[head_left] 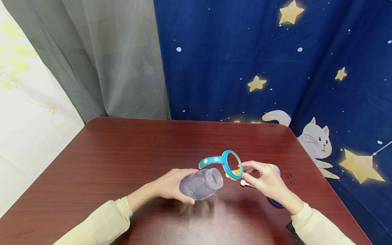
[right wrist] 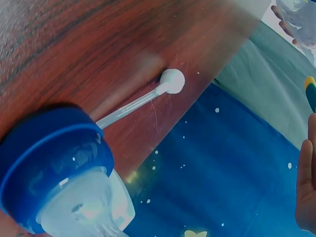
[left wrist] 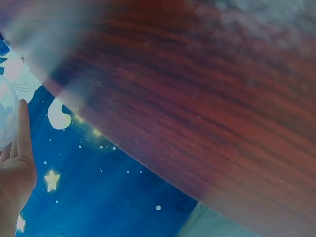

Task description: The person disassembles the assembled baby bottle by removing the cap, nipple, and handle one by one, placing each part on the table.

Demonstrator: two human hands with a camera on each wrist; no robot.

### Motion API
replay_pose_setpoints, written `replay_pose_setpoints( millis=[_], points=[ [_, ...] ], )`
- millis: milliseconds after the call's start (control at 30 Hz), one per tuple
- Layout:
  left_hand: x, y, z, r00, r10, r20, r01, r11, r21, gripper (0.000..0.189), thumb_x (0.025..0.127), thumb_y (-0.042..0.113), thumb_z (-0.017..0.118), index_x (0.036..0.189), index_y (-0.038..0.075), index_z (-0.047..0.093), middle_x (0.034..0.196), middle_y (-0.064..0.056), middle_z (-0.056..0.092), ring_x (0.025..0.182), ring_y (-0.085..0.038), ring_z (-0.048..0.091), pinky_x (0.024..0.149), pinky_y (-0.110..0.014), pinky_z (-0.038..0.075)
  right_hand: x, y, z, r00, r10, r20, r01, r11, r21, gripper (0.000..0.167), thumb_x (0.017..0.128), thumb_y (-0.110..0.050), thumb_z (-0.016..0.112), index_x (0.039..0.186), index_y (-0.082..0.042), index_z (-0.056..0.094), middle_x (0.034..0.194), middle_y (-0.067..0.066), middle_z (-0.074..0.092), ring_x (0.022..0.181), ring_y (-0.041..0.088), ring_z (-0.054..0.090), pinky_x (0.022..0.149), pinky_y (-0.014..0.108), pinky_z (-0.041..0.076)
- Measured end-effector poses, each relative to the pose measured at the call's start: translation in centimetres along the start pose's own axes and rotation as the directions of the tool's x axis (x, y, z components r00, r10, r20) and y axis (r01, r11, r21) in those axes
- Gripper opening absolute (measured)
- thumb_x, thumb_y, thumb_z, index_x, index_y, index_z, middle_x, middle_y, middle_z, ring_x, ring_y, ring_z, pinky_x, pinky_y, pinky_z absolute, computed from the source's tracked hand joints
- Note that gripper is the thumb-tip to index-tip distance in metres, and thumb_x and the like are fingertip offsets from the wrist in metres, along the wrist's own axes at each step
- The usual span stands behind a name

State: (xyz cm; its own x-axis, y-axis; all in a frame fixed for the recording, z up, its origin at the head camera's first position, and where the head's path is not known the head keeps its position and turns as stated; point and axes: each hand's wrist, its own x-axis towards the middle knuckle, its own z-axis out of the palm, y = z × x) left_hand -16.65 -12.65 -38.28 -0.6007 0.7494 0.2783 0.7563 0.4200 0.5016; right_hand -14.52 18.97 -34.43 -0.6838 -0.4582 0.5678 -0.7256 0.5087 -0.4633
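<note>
My left hand (head_left: 173, 185) grips a see-through, wide-necked baby bottle (head_left: 196, 185), tilted with its open threaded mouth toward the right. In the left wrist view only the edge of the bottle (left wrist: 6, 116) and part of the hand (left wrist: 17, 177) show. Between thumb and fingers, my right hand (head_left: 264, 178) pinches the rim of a blue and yellow bottle handle ring (head_left: 211, 161). The ring is held above the table, just beyond the bottle's mouth and apart from it. One dotted handle arm points left over the bottle.
Beneath and behind the right hand lies a dark blue collar (right wrist: 54, 148) with a clear nipple (right wrist: 79, 207). A straw with a white ball end (right wrist: 173, 80) extends from it. A pale rounded piece (head_left: 277, 169) is partly hidden by that hand. Curtains border the brown table (head_left: 137, 143).
</note>
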Motion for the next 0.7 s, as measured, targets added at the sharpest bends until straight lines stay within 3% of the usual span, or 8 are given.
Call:
replay_pose_setpoints(
  millis=[200,300,700],
  points=[
    [0.0,-0.1,0.1,1.000,-0.002,0.003,0.002,1.000,0.001,0.079,0.062,0.057,0.069,0.124,0.014,0.046,0.111,0.007,0.054,0.091,-0.004,0.051,0.075,-0.024,0.043,0.3,-0.1,-0.6,1.000,-0.007,-0.018,0.007,1.000,-0.024,0.031,0.070,-0.009,0.074,0.096,-0.019,0.063,0.079,-0.017,0.061,0.068,-0.002,0.057,0.044,0.015,0.032],
    [0.0,-0.1,0.1,1.000,-0.002,0.002,0.002,1.000,0.003,0.079,0.061,0.058,0.069,0.123,0.014,0.046,0.111,0.007,0.054,0.091,-0.005,0.051,0.075,-0.024,0.043,0.5,-0.1,-0.9,1.000,-0.010,-0.030,0.009,1.000,-0.019,0.032,0.069,-0.006,0.074,0.096,-0.018,0.063,0.080,-0.016,0.062,0.068,-0.002,0.057,0.042,0.014,0.032],
    [0.0,-0.1,0.2,1.000,-0.001,-0.001,0.001,1.000,0.025,0.080,0.060,0.059,0.068,0.123,0.013,0.047,0.111,0.007,0.055,0.093,-0.004,0.051,0.077,-0.024,0.042,1.2,-0.4,-2.3,0.997,-0.030,-0.073,0.028,0.999,-0.033,0.035,0.066,0.001,0.074,0.096,-0.013,0.064,0.079,-0.012,0.062,0.069,0.001,0.057,0.052,0.018,0.044]
  ],
)
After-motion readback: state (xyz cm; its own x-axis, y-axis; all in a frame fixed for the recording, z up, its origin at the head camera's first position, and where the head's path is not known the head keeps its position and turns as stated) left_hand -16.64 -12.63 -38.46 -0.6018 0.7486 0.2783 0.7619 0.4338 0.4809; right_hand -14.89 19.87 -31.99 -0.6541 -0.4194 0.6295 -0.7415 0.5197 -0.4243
